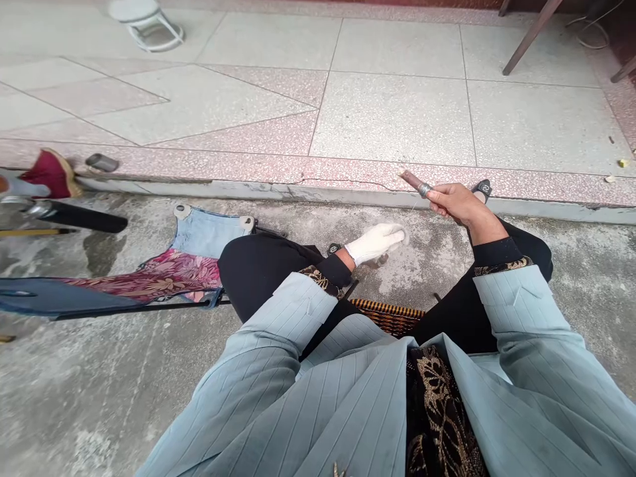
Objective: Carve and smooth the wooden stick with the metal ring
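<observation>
My right hand [454, 204] is closed around the lower end of a short reddish-brown stick [411, 179]. Grey wire or cord [424, 189] is wound about the stick just ahead of my fingers, and its pale far tip points up and left over the step's edge. My left hand [375, 244], in a white knitted glove, is lower and to the left, between my knees, with its fingers curled together. A blurred whitish shape shows at its fingertips; what it is I cannot make out. A faint thin line hangs between the two hands.
A speckled tile step [278, 171] runs across in front of my feet. A folding lounger [169, 275] with floral cloth stands at left, near another person's red shoe [50, 173], a black tube [84, 215] and a grey cup-like object [102, 162]. A white stool [149, 23] stands further back.
</observation>
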A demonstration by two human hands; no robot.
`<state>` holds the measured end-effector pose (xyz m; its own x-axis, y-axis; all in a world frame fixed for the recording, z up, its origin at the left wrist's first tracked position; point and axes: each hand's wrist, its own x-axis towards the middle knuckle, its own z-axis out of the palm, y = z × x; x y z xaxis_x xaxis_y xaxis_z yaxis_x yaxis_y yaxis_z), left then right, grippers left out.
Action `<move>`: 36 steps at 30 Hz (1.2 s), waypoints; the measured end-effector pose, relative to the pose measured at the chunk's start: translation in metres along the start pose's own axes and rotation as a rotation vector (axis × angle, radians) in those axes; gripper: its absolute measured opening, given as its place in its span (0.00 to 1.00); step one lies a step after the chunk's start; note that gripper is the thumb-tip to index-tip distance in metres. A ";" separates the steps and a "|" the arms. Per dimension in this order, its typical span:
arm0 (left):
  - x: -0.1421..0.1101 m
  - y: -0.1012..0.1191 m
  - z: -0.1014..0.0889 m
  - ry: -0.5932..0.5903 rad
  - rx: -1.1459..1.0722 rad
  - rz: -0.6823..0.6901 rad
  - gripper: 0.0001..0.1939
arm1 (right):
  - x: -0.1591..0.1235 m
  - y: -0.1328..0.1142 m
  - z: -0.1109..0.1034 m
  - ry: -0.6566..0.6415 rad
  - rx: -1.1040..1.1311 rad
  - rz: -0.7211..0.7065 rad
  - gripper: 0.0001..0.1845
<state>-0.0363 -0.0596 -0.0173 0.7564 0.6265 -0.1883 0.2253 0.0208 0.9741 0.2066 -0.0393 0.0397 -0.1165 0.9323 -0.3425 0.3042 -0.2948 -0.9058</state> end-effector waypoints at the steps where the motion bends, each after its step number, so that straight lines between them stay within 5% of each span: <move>1: 0.000 -0.001 0.003 0.019 -0.082 -0.008 0.18 | 0.000 0.001 0.000 0.012 0.056 -0.010 0.20; 5: 0.002 -0.004 0.016 0.152 -0.407 0.000 0.19 | 0.004 0.006 -0.003 0.048 0.185 -0.031 0.24; 8: 0.004 -0.007 0.021 0.221 -0.536 0.013 0.18 | 0.007 0.007 -0.006 0.107 0.084 -0.031 0.23; 14: 0.001 -0.001 0.014 0.153 -0.275 -0.004 0.14 | 0.006 0.001 0.003 0.186 -0.765 0.007 0.16; 17: -0.001 0.005 0.006 0.150 -0.098 0.012 0.13 | 0.004 -0.002 0.017 0.049 -1.135 0.051 0.19; 20: -0.003 0.012 -0.002 0.210 0.170 -0.015 0.12 | 0.001 -0.003 0.029 -0.147 -1.257 0.117 0.18; 25: -0.003 0.020 -0.013 0.192 0.555 0.016 0.13 | -0.006 -0.001 0.035 -0.599 -1.148 0.154 0.13; 29: 0.002 0.013 -0.020 0.140 0.576 0.044 0.13 | -0.012 -0.001 0.028 -0.986 -0.649 0.127 0.19; 32: 0.008 0.000 -0.021 0.132 0.460 0.045 0.11 | -0.017 -0.007 0.016 -0.966 -0.413 0.028 0.22; 36: 0.011 -0.012 -0.013 0.139 0.205 0.022 0.12 | -0.021 -0.014 0.001 -0.667 -0.234 -0.071 0.19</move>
<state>-0.0386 -0.0426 -0.0297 0.6742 0.7262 -0.1342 0.3401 -0.1440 0.9293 0.2039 -0.0545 0.0596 -0.6748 0.5985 -0.4317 0.4606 -0.1155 -0.8801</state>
